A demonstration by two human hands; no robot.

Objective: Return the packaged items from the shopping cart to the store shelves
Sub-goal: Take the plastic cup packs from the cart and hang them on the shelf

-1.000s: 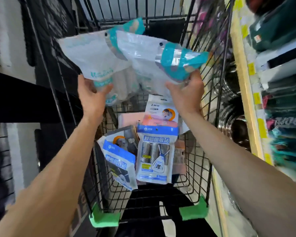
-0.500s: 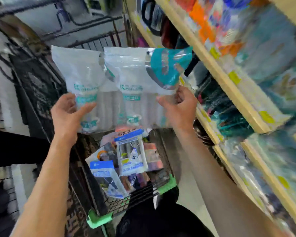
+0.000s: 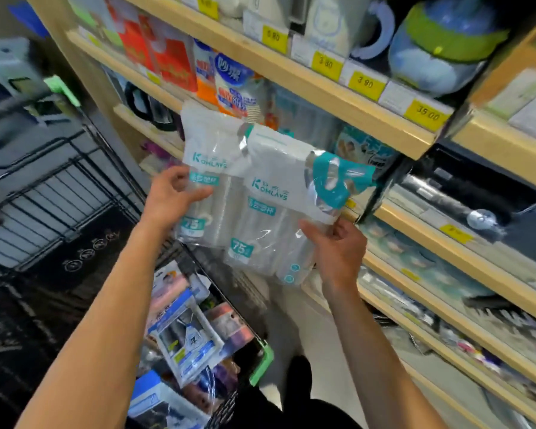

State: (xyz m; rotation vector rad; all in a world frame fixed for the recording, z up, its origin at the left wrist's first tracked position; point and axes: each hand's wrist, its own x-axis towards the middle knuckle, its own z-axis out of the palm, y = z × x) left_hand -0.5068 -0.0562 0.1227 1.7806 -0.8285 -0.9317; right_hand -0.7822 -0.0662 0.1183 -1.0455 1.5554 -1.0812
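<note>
At the centre of the frame two clear packs of plastic cups are held up side by side in front of the wooden shelves (image 3: pixel 347 109). The left pack (image 3: pixel 209 168) sits above and right of the left hand (image 3: pixel 174 196), whose thumb and fingers pinch its lower left edge. The right pack (image 3: pixel 276 205), with a teal handle at its upper right, rises up and left from the right hand (image 3: pixel 338 252), which grips its lower right corner, thumb on the front. Both forearms reach up from the bottom of the frame. Lower centre, the wire shopping cart (image 3: pixel 260 360) holds other packaged items (image 3: pixel 186 342).
</note>
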